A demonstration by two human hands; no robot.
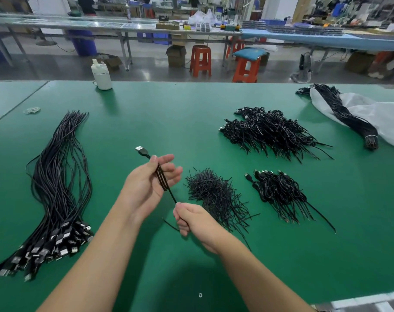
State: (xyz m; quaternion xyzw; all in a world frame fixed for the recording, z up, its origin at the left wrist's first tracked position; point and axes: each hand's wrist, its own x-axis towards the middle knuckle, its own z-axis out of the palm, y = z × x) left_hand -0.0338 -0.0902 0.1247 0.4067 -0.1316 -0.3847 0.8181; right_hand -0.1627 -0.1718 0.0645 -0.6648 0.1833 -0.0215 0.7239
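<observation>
Currently your left hand [149, 184] pinches the folded cable [161, 179] at centre frame while your right hand [192, 221] grips its tail; next, likely wrap that tail round the folds.

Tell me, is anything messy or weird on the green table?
Nothing looks spilled or broken. Only a small pale tangle, maybe rubber bands, sits alone at the green table's far left, apart from the loose cables.
</observation>
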